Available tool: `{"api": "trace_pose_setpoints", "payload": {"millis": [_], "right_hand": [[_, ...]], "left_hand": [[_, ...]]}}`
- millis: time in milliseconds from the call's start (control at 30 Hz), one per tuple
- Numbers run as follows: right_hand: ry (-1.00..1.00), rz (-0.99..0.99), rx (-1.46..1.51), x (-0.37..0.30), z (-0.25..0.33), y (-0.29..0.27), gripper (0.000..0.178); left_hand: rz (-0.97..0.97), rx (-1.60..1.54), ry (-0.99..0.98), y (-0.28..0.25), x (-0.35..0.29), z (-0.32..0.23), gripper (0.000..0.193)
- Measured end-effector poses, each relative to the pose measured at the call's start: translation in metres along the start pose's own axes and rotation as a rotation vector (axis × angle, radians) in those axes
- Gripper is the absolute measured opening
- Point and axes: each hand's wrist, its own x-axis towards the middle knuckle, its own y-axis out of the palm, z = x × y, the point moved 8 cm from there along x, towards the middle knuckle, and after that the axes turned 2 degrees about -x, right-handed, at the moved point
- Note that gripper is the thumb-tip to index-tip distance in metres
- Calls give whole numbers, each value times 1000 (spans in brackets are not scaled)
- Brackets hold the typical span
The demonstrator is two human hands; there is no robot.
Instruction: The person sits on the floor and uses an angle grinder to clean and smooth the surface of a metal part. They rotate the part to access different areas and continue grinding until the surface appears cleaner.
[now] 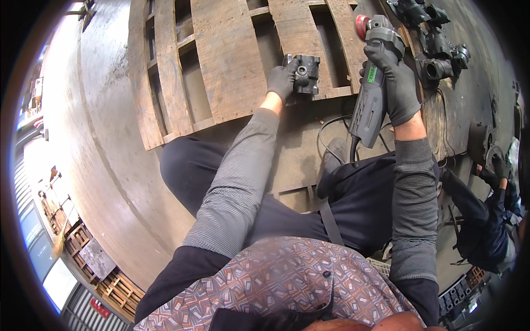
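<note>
My left hand [282, 80], in a dark grey glove, grips a dark cast metal part [307, 74] with a round port on its face. The part is at the near edge of a wooden pallet [223, 52]. Wrapped round the body of a grey angle grinder [371, 102] is my gloved right hand [396, 83]. The grinder is tilted, its red disc [362, 26] toward the far side and apart from the metal part. Its cable [353, 150] leaves the rear end near my shoe.
Several dark castings [436, 52] lie at the far right. At the right edge another person [488, 220] sits near a round metal part [490, 151]. Stacked pallets [110, 281] stand at the lower left, by a broom [59, 243]. The grinder's cord loops across the floor.
</note>
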Motion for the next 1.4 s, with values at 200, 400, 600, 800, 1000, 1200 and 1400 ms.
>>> {"api": "trace_pose_setpoints", "payload": {"millis": [200, 400, 600, 800, 1000, 1200, 1400], "right_hand": [[-63, 36, -199, -4, -25, 10, 37], [-15, 86, -609, -15, -71, 27, 69], [-44, 115, -789, -7, -92, 49, 76], [-38, 141, -926, -3, -109, 61, 74], [-6, 138, -1010, -5, -108, 70, 73], [20, 137, -1055, -8, -101, 80, 71], [0, 120, -1055, -4, -99, 81, 70]], "left_hand": [[-78, 20, 187, -2, -29, -13, 81], [-335, -18, -29, -4, -46, -3, 80], [-354, -111, -18, 6, -60, -5, 75], [-535, -375, 4, 5, -64, 2, 67], [-557, -305, 23, 7, -64, 7, 54], [-540, -302, 16, 5, -60, 8, 48], [-554, -270, 32, 4, -59, 7, 45]]}}
